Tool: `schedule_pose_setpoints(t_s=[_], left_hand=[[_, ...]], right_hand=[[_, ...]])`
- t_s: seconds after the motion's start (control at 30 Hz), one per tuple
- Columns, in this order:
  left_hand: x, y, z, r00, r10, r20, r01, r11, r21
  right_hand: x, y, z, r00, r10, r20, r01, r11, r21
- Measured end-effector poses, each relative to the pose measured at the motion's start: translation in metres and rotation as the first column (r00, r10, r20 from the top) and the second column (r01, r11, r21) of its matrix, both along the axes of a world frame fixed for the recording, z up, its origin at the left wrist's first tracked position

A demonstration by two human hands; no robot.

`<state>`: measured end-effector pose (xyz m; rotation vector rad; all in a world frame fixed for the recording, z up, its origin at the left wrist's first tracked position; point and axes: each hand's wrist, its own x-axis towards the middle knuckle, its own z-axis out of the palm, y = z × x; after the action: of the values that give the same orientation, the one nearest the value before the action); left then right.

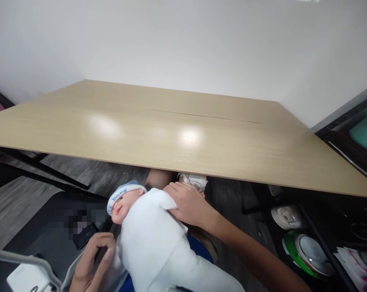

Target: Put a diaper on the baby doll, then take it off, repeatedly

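Note:
A baby doll in white clothes and a blue-and-white cap lies on my lap below the table edge, its head toward the upper left. My right hand is closed around the doll's upper arm near the shoulder. My left hand sits at the doll's lower left side, fingers curled against the white cloth. A small white item shows just behind my right hand, partly hidden by the table.
A wide light wooden table spans the view in front of me, against a white wall. To the right, dark shelves hold bowls and plates. A black chair or mat lies lower left on the grey floor.

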<state>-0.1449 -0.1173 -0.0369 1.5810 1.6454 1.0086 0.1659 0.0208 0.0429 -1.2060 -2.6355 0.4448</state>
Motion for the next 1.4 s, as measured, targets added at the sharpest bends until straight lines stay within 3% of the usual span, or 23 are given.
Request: schedule_pose_setpoints(t_s=[0.07, 0.13, 0.23, 0.3, 0.37, 0.43, 0.53, 0.6, 0.67, 0.8, 0.93, 1.07, 1.2, 1.4], left_hand=[[-0.002, -0.011, -0.022, 0.993, 0.113, 0.015, -0.112, 0.992, -0.058], [0.007, -0.018, -0.037, 0.986, 0.152, 0.065, -0.145, 0.984, -0.105], [0.021, -0.015, -0.034, 0.981, 0.114, 0.156, -0.084, 0.978, -0.189], [0.024, -0.004, -0.015, 0.976, 0.083, 0.203, -0.037, 0.975, -0.221], [0.023, 0.013, 0.014, 0.981, 0.017, 0.192, 0.021, 0.981, -0.193], [0.021, 0.039, 0.047, 0.986, -0.126, 0.107, 0.140, 0.980, -0.140], [0.028, 0.094, 0.091, 0.935, -0.345, -0.089, 0.335, 0.936, -0.111], [0.040, 0.138, 0.110, 0.896, -0.412, -0.165, 0.411, 0.911, -0.037], [0.057, 0.181, 0.121, 0.856, -0.472, -0.212, 0.482, 0.876, -0.009], [0.085, 0.248, 0.123, 0.800, -0.536, -0.271, 0.565, 0.824, 0.037], [0.088, 0.279, 0.116, 0.776, -0.575, -0.260, 0.603, 0.797, 0.037], [0.074, 0.295, 0.109, 0.776, -0.539, -0.328, 0.575, 0.818, 0.016], [0.067, 0.323, 0.105, 0.788, -0.460, -0.409, 0.501, 0.866, -0.008], [0.075, 0.391, 0.099, 0.809, -0.310, -0.500, 0.401, 0.912, 0.084]], right_hand=[[-0.001, -0.002, 0.006, 0.998, 0.007, -0.057, -0.006, 1.000, 0.019], [0.000, -0.005, 0.015, 0.995, -0.004, -0.095, 0.006, 1.000, 0.022], [0.011, -0.016, 0.034, 0.989, -0.048, -0.143, 0.046, 0.999, -0.021], [0.024, -0.028, 0.051, 0.977, -0.085, -0.196, 0.076, 0.996, -0.051], [0.042, -0.039, 0.069, 0.959, -0.141, -0.247, 0.130, 0.990, -0.058], [0.060, -0.044, 0.084, 0.939, -0.227, -0.258, 0.227, 0.973, -0.030], [0.086, -0.037, 0.096, 0.899, -0.388, -0.204, 0.399, 0.917, 0.015], [0.104, -0.022, 0.094, 0.858, -0.494, -0.142, 0.504, 0.862, 0.049], [0.124, -0.004, 0.087, 0.814, -0.574, -0.092, 0.580, 0.810, 0.086], [0.166, 0.018, 0.060, 0.761, -0.638, -0.120, 0.649, 0.755, 0.098], [0.196, 0.019, 0.026, 0.733, -0.645, -0.215, 0.673, 0.733, 0.096], [0.209, 0.026, 0.005, 0.706, -0.662, -0.251, 0.701, 0.703, 0.120], [0.207, 0.057, 0.005, 0.707, -0.664, -0.243, 0.698, 0.711, 0.089], [0.196, 0.130, 0.020, 0.721, -0.666, -0.190, 0.685, 0.726, 0.056]])
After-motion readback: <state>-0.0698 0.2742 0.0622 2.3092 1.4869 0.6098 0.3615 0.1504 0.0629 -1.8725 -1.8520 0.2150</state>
